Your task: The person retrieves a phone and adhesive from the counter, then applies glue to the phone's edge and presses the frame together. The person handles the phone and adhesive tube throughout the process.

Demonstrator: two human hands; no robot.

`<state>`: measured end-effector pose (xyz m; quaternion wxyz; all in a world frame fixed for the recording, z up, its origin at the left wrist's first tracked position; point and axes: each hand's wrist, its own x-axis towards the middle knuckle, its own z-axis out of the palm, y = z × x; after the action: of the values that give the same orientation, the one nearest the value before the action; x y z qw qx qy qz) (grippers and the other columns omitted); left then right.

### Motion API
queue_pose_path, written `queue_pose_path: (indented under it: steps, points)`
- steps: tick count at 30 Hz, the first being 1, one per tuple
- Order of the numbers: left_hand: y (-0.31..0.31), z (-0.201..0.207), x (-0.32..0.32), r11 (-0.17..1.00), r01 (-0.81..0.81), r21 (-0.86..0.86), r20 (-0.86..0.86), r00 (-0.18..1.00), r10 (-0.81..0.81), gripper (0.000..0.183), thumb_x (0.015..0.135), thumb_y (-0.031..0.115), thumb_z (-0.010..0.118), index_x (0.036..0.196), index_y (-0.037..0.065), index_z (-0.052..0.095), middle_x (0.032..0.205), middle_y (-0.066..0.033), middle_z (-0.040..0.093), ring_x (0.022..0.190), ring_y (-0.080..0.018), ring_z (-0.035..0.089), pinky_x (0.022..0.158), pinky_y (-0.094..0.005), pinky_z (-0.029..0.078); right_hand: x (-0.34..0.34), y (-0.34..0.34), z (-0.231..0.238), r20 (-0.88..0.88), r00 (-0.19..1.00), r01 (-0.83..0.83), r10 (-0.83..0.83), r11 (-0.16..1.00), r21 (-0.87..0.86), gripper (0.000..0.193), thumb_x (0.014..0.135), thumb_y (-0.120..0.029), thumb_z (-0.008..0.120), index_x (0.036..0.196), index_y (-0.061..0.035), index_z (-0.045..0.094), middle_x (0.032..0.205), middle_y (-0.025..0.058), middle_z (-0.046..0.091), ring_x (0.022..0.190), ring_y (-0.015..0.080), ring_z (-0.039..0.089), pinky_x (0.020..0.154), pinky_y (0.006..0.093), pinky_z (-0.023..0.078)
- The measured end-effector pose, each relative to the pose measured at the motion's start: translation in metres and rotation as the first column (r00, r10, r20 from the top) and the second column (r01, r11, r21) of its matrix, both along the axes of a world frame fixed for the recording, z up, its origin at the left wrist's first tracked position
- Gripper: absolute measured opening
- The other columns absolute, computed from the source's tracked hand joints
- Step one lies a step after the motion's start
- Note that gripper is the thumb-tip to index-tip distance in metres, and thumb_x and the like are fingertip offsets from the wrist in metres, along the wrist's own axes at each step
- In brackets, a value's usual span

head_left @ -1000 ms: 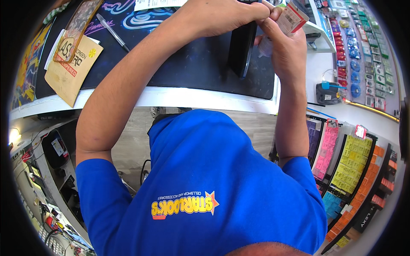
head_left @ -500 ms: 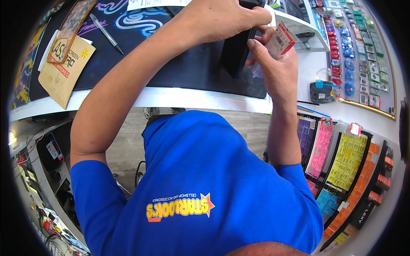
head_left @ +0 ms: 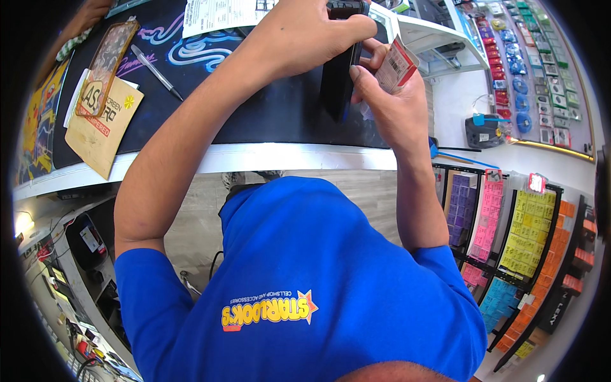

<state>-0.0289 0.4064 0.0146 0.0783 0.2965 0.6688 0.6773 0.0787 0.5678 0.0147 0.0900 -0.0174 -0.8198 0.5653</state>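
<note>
A slim black slab, apparently a phone or phone case [head_left: 337, 79], stands on edge over the dark desk mat [head_left: 254, 121]. My left hand [head_left: 312, 39] is closed around its upper part, thumb across the near side. My right hand [head_left: 400, 105] is closed on a small red-and-white packet [head_left: 396, 67], which sticks up between thumb and palm. The right fingers also meet the black slab's right side. A bit of clear plastic shows below the right fingers; what it belongs to is hidden.
At left lie a pen [head_left: 156, 71], an amber-edged phone case [head_left: 107, 54] and a tan envelope [head_left: 105, 137]. White paper [head_left: 216, 16] lies at the far edge. Another person's hand [head_left: 95, 9] is at upper left. A white shelf [head_left: 439, 35] and coloured box racks [head_left: 528, 232] stand right.
Both hands have shifted slightly left and nearer with the slab and packet. The view has moved a little, and another person's hand and sleeve now show at upper left.
</note>
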Motion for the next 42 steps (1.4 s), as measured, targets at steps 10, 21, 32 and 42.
queue_pose_path:
  steps: [10, 21, 32, 42]
  points:
    - [-0.003, -0.027, -0.001, 0.962, 0.241, 0.132, 0.106, 0.961, -0.255, 0.074, 0.087, 0.009, 0.069, 0.151, 0.002, 0.033, 0.133, -0.0158, 0.054, 0.124, -0.0243, 0.059, 0.107, -0.0363, 0.048, 0.001, 0.005, -0.005, -0.037, 0.999, 0.009, -0.010, 0.999, -0.034, 0.026, 0.087, -0.010, 0.073, 0.099, -0.0026, 0.052, 0.128, 0.0216, 0.065, 0.106, 0.0164, 0.062, 0.087, 0.0323, 0.054]
    - [-0.005, -0.015, 0.008, 0.941, 0.300, 0.154, 0.254, 0.909, -0.332, 0.084, 0.086, 0.003, 0.066, 0.157, 0.008, 0.022, 0.136, -0.0158, 0.051, 0.121, -0.0237, 0.060, 0.105, -0.0366, 0.050, 0.000, 0.003, -0.007, -0.074, 0.996, 0.044, -0.038, 0.996, 0.072, 0.025, 0.086, -0.013, 0.073, 0.095, -0.0014, 0.053, 0.119, 0.0201, 0.071, 0.100, 0.0191, 0.066, 0.089, 0.0351, 0.053]
    - [0.002, -0.028, 0.004, 0.974, 0.181, 0.133, 0.154, 0.967, -0.201, 0.080, 0.085, 0.002, 0.060, 0.155, 0.006, 0.023, 0.142, -0.0181, 0.042, 0.123, -0.0237, 0.060, 0.100, -0.0341, 0.052, -0.003, 0.003, -0.009, -0.104, 0.995, 0.029, -0.008, 0.979, 0.200, 0.028, 0.085, -0.020, 0.073, 0.101, -0.0004, 0.061, 0.112, 0.0139, 0.073, 0.095, 0.0228, 0.071, 0.085, 0.0345, 0.054]
    - [0.002, -0.034, -0.007, 0.981, 0.151, 0.121, 0.200, 0.964, -0.173, 0.077, 0.088, 0.010, 0.065, 0.155, 0.005, 0.026, 0.146, -0.0191, 0.040, 0.122, -0.0246, 0.056, 0.101, -0.0348, 0.049, -0.021, 0.014, 0.021, -0.076, 0.990, 0.052, -0.116, 0.820, -0.570, 0.039, 0.106, -0.044, 0.054, 0.107, -0.0051, 0.061, 0.110, 0.0228, 0.073, 0.079, 0.0255, 0.076, 0.055, 0.0280, 0.062]
